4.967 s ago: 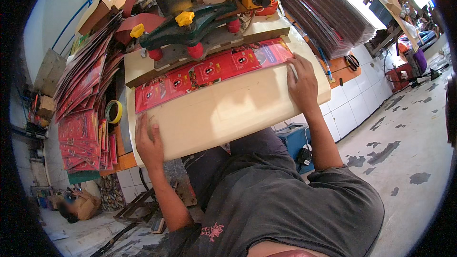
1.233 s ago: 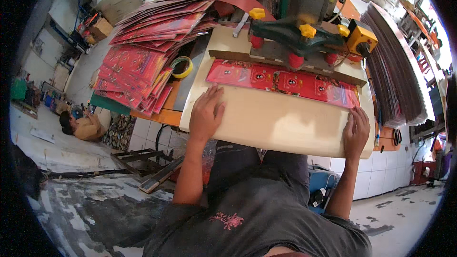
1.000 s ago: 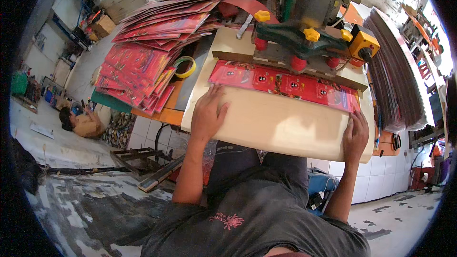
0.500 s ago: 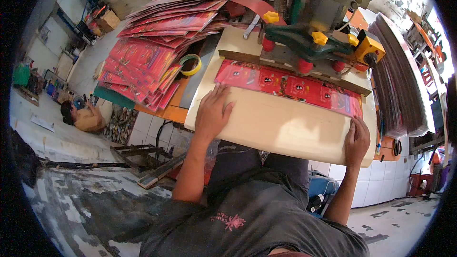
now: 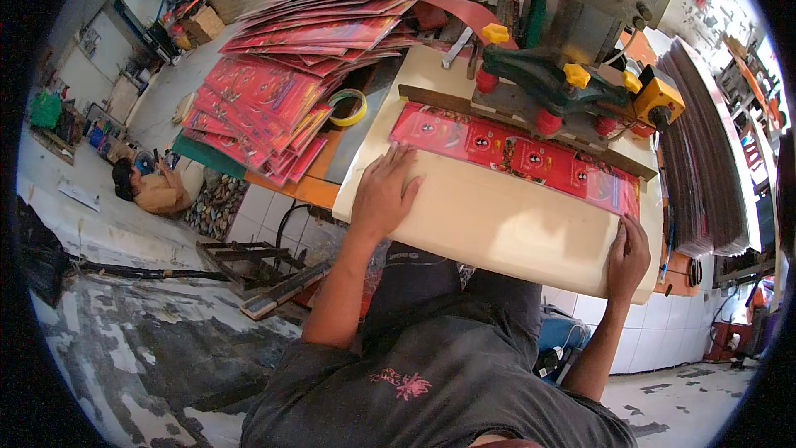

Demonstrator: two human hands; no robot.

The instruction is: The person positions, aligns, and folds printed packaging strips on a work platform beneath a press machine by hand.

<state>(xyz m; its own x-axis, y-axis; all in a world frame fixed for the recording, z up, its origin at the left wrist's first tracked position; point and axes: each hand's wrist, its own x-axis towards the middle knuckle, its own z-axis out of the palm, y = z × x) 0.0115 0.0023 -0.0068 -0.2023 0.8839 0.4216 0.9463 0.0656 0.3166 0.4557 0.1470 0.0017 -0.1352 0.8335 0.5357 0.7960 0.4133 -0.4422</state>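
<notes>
A long red printed sheet (image 5: 531, 158) lies across the cream board (image 5: 489, 224), its far edge along the brown bar (image 5: 439, 99) of a press-like machine. My left hand (image 5: 385, 191) rests flat on the board, fingers spread, with the fingertips at the sheet's near left corner. At the near right corner, my right hand (image 5: 628, 259) lies by the board's right side with its fingertips touching the sheet's edge. Its fingers are slightly bent and grip nothing that I can see. Above the bar sits a dark green clamp frame (image 5: 543, 75) with yellow knobs and red feet.
Left of the board, red printed sheets (image 5: 265, 99) lie in a messy pile, with a yellow tape roll (image 5: 347, 108) beside them. A yellow switch box (image 5: 659, 99) sits at the machine's right. Further right stands a tall board stack (image 5: 705, 158). A person (image 5: 162, 187) sits far left.
The whole view has shifted a little, so everything appears slightly further right. Both hands and the sheet keep nearly the same places on the board.
</notes>
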